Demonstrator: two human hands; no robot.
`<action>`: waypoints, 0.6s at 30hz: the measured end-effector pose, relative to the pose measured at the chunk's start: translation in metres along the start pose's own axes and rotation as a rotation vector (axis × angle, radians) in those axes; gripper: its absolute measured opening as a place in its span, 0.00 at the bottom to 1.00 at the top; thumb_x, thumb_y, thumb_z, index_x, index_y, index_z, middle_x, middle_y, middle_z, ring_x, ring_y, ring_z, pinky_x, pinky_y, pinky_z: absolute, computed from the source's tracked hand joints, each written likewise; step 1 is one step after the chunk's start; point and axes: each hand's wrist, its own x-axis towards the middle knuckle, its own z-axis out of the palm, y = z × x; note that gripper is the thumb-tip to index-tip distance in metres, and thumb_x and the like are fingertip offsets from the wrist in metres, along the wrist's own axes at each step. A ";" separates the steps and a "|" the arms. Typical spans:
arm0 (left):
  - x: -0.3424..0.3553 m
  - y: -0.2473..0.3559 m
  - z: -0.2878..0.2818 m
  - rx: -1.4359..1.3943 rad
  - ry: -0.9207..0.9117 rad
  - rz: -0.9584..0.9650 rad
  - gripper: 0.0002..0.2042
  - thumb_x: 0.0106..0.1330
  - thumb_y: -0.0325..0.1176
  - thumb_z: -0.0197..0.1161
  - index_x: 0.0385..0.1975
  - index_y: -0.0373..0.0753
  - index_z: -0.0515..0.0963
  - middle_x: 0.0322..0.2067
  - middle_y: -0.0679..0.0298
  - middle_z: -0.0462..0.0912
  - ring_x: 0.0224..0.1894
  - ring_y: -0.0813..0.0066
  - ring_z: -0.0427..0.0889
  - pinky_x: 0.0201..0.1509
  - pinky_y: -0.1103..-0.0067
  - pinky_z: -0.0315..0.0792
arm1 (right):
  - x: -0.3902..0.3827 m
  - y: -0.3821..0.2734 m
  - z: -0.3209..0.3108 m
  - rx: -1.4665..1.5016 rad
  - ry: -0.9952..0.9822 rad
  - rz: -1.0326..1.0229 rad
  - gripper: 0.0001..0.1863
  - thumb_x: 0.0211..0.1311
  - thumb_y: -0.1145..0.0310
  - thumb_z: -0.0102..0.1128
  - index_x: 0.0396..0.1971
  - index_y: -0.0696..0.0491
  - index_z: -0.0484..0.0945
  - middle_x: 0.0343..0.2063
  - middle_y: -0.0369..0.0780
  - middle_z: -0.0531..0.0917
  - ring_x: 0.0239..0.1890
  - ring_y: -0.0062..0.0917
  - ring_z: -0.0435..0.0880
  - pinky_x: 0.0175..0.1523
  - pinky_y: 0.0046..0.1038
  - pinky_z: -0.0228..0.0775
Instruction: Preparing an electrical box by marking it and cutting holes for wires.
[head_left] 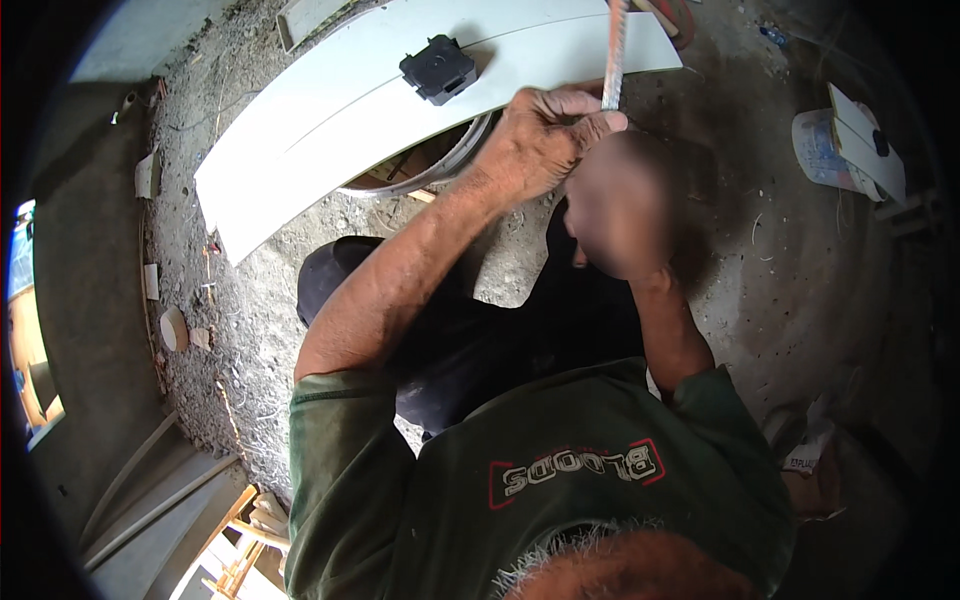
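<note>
My left hand (545, 140) reaches up from the lower left and pinches the lower end of a narrow orange-and-white strip (615, 55) between thumb and fingers. The strip runs upward out of view. Right beside it, my right hand (620, 205) is raised close to the left thumb. A blur covers its fingers, so anything in them is hidden. Ahead and to the left, a black plastic box (438, 70) with small tabs sits on a long white panel (330, 135), apart from both hands.
Beneath the panel shows a round metal rim (425, 183). At the right, a white bucket (822, 150) holds clear plastic, with a white board piece (868, 150) leaning on it. A crumpled bag (812, 465) lies lower right. Rubble covers the ground (265, 330) along the left wall.
</note>
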 end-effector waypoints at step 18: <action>0.002 -0.010 -0.166 0.322 0.126 -0.174 0.33 0.53 0.53 0.61 0.54 0.33 0.74 0.43 0.47 0.81 0.44 0.60 0.82 0.54 0.67 0.77 | 0.006 0.010 0.011 -0.220 0.199 -0.288 0.14 0.71 0.72 0.49 0.53 0.61 0.71 0.22 0.36 0.80 0.16 0.12 0.72 0.20 0.18 0.66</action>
